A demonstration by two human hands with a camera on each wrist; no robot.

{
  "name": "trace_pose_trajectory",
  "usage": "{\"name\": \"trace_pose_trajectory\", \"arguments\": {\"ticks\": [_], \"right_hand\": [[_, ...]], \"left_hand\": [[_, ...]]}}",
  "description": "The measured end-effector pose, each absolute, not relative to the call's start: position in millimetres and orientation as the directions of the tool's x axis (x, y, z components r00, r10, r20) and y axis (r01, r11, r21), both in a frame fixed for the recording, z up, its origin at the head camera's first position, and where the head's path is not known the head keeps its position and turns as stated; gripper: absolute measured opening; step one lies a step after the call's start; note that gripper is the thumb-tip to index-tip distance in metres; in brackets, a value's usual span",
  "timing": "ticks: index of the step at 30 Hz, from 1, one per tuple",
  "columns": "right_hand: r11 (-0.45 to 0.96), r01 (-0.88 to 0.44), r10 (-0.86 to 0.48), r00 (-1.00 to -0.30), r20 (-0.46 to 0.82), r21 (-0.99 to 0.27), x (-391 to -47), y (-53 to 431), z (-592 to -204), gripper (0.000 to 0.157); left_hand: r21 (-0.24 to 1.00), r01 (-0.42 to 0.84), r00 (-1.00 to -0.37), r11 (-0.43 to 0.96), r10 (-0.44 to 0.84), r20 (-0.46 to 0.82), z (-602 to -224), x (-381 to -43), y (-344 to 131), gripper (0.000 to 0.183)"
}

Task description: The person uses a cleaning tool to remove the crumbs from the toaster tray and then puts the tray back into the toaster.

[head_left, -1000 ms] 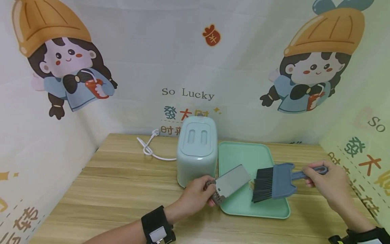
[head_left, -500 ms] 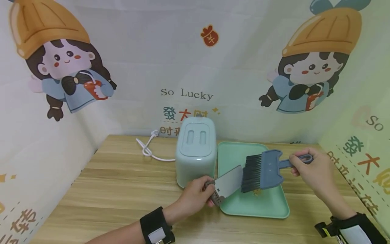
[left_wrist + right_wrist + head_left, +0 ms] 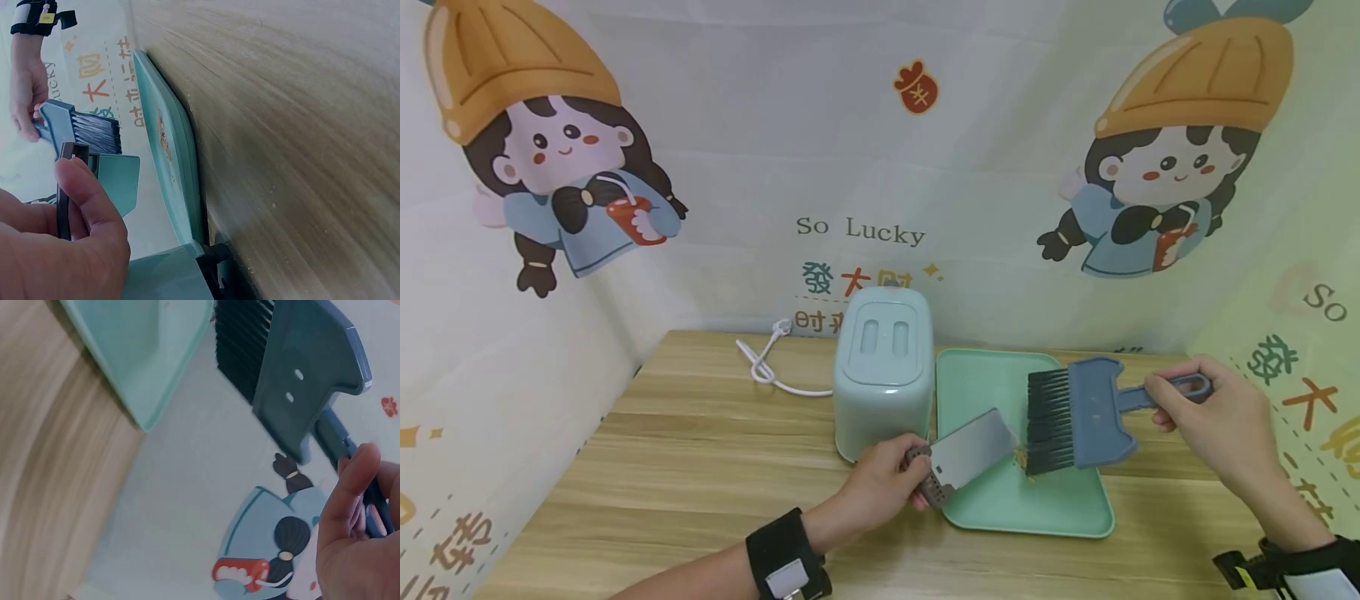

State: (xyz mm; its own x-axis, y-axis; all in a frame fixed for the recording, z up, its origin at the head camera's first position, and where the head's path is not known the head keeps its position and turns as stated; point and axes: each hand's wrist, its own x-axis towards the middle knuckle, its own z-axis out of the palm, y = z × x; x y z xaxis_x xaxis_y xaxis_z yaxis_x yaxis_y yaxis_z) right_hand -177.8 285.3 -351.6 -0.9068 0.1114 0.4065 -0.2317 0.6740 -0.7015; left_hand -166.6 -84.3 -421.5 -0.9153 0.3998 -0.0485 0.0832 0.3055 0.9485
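Note:
In my left hand (image 3: 886, 473) I grip a flat metal crumb tray (image 3: 976, 444) by its brown perforated end. Its plate slants over the left part of a green tray (image 3: 988, 375). With my right hand (image 3: 1217, 421) I pinch the handle of a blue brush (image 3: 1097, 412), whose black bristles point left, just right of the plate's tip. Crumbs (image 3: 164, 140) lie on the green tray, partly behind the bristles in the head view. In the right wrist view the brush (image 3: 306, 381) fills the upper right, with my thumb on its handle.
A pale blue toaster (image 3: 883, 367) with a lid on top stands left of the green tray, close to my left hand. Its white cord (image 3: 763, 371) lies knotted on the wooden table (image 3: 700, 467). Printed cloth (image 3: 985, 167) hangs behind and at the sides.
The brush first moved left and up to the plate's end, then back to the right. My left hand and the crumb tray have stayed nearly still.

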Motion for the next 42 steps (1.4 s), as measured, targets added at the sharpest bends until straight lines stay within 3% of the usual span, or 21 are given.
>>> {"name": "trace_pose_trajectory", "arguments": {"ticks": [5, 9, 16, 24, 30, 35, 42], "right_hand": [[0.667, -0.405, -0.065, -0.867, 0.493, -0.625, -182.8, 267.8, -345.3, 0.009], [0.684, -0.46, -0.145, -0.846, 0.513, -0.566, -187.6, 260.9, -348.7, 0.01], [0.73, -0.463, -0.148, -0.825, 0.545, -0.503, -192.1, 267.1, -355.0, 0.011], [0.753, -0.513, -0.169, -0.756, 0.633, -0.412, -192.8, 267.1, -345.8, 0.017], [0.751, -0.564, -0.243, -0.72, 0.65, -0.344, -193.6, 256.3, -338.1, 0.022], [0.756, -0.594, -0.306, -0.693, 0.653, -0.276, -192.6, 250.1, -336.4, 0.015], [0.755, -0.581, -0.305, -0.721, 0.622, -0.304, -185.7, 259.3, -339.0, 0.022]], "left_hand": [[0.95, 0.068, -0.917, 0.305, 0.394, -0.061, -418.8, -165.4, -84.5, 0.022], [0.957, 0.038, -0.917, 0.287, 0.39, -0.08, -404.1, -159.4, -83.6, 0.021], [0.962, 0.032, -0.915, 0.271, 0.395, -0.081, -387.9, -150.4, -82.4, 0.02], [0.958, 0.02, -0.917, 0.285, 0.388, -0.096, -410.3, -160.7, -81.7, 0.019], [0.961, 0.021, -0.916, 0.275, 0.39, -0.092, -422.7, -166.8, -83.5, 0.019], [0.961, 0.032, -0.918, 0.275, 0.388, -0.08, -406.7, -160.1, -83.7, 0.02], [0.967, 0.023, -0.912, 0.253, 0.401, -0.084, -419.4, -168.5, -85.8, 0.018]]}}
